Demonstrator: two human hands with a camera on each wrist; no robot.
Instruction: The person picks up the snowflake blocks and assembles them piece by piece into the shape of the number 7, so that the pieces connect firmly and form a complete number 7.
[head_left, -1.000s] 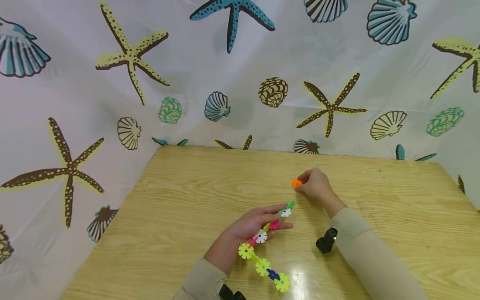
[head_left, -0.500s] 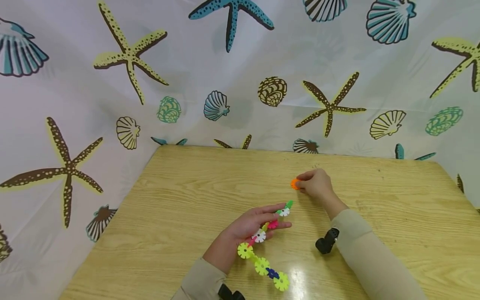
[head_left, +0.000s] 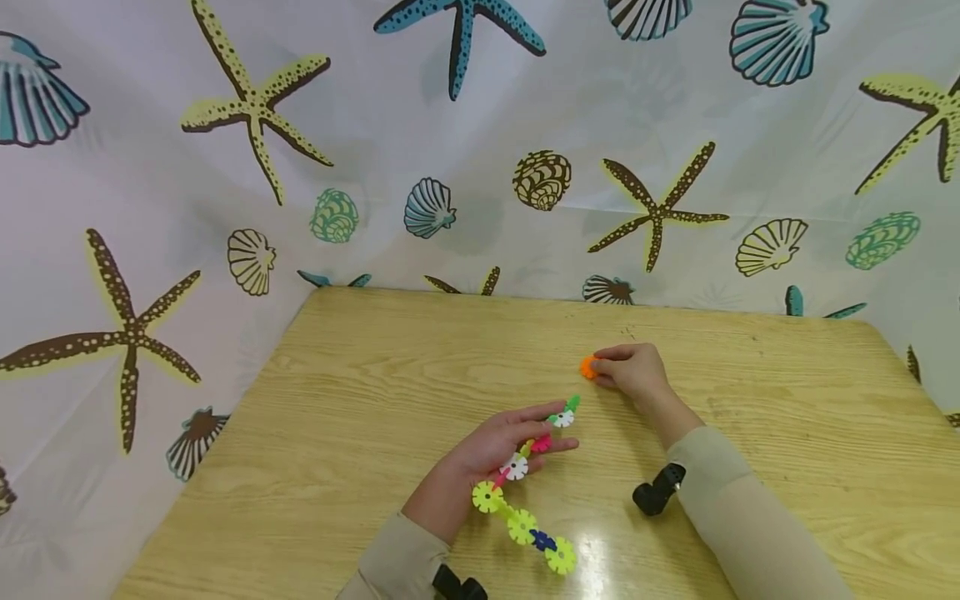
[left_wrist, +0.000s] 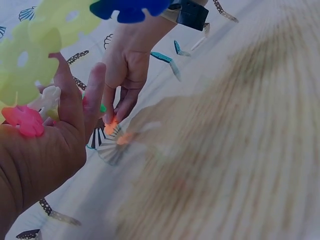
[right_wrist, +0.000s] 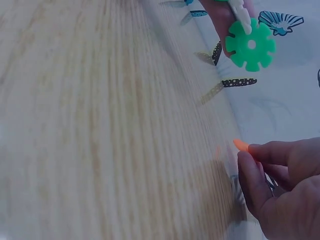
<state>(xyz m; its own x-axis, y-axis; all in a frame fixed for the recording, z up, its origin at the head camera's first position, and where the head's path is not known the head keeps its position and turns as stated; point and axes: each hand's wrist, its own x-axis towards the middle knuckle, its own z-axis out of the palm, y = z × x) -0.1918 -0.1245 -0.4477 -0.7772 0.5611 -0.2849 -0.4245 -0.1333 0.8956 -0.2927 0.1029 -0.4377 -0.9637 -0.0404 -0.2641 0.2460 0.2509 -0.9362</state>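
Right hand (head_left: 632,372), resting on the wooden table (head_left: 360,400) beyond the centre: thumb and fingers curl together and pinch a small orange disc (head_left: 588,367) at their tips (only an orange sliver (right_wrist: 241,145) shows in the right wrist view). Left hand (head_left: 491,446), nearer the person and left of the right hand: fingers extended and lying against a chain of notched plastic discs (head_left: 525,492), thumb on the near side; whether the thumb clamps the chain cannot be told. The chain runs diagonally from a green disc (head_left: 572,406) at its far end, just short of the orange disc and not touching it, through white and pink pieces to yellow-green discs (head_left: 561,557) near the table's front edge. Backdrop: a white curtain (head_left: 480,150) printed with starfish and shells, hanging behind and beside the table.
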